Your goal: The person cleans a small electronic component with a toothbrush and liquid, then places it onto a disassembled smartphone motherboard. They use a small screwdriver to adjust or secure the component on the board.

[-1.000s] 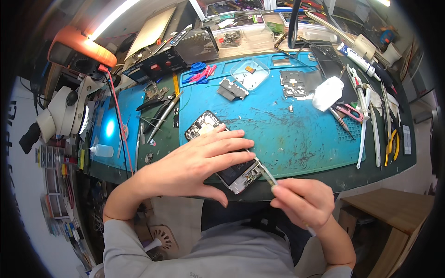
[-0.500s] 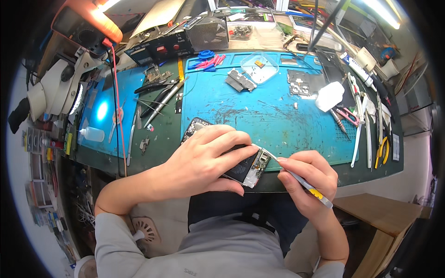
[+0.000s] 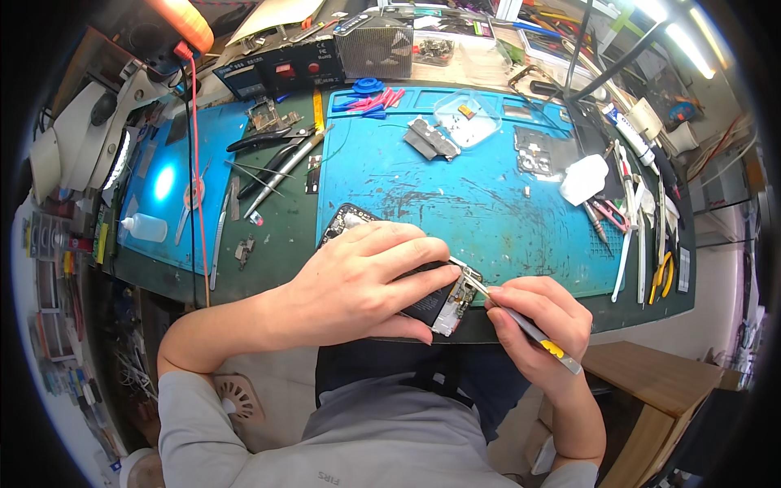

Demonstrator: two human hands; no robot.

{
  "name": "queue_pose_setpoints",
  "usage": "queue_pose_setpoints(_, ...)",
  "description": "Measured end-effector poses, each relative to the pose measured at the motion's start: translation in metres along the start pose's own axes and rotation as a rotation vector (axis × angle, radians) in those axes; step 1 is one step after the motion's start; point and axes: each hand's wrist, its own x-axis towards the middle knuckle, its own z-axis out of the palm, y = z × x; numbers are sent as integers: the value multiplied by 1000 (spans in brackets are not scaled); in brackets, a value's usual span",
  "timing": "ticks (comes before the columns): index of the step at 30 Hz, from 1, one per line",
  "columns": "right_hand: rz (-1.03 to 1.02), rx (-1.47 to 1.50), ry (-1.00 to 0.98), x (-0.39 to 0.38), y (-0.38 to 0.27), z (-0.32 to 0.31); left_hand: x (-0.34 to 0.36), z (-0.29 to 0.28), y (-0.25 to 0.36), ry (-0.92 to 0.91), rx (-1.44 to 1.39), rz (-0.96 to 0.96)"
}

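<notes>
An opened phone (image 3: 449,317) lies tilted at the near edge of the blue mat, its black battery (image 3: 429,306) and small circuit parts bared. My left hand (image 3: 366,281) reaches across it and grips it, fingers over the top and thumb along the near edge; much of the phone is hidden beneath. In my right hand (image 3: 541,325) are slim grey tweezers (image 3: 525,324) with a yellow mark, pinched between thumb and fingers. Their tips come down on the phone's right end, close to my left fingertips. What the tips touch is too small to tell.
The blue mat (image 3: 390,195) spreads beyond the phone. On it are a clear dish (image 3: 468,122), a metal part (image 3: 431,140) and a grey plate (image 3: 533,150). Pliers (image 3: 663,276) and other tools lie right; cutters (image 3: 264,140) and a bottle (image 3: 145,228) lie left. Test leads (image 3: 198,163) hang at left.
The tweezers' tips have shifted slightly at the phone's right end, and my right hand has moved a little lower. My left hand keeps its hold. The whole view has shifted slightly.
</notes>
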Motion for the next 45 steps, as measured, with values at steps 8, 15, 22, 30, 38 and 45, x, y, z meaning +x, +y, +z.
queue_pose_setpoints(8,17,11,22,-10,6,-4,-2,4,-2,21,-2,1)
queue_pose_setpoints(15,-75,-34,21,-12,9,-2,-2,4,-5,31,-14,9)
queue_pose_setpoints(22,-48,-8,29,-12,10,-3,-2,5,-5,30,-20,7)
queue_pose_setpoints(30,-58,-17,-1,-9,9,-5,-1,2,-4,22,-27,1)
queue_pose_setpoints(38,-275,-167,-14,-16,13,0,-1,3,-3,27,-34,4)
queue_pose_setpoints(45,-475,-368,-26,-24,19,3,-1,2,-2,31,-18,4)
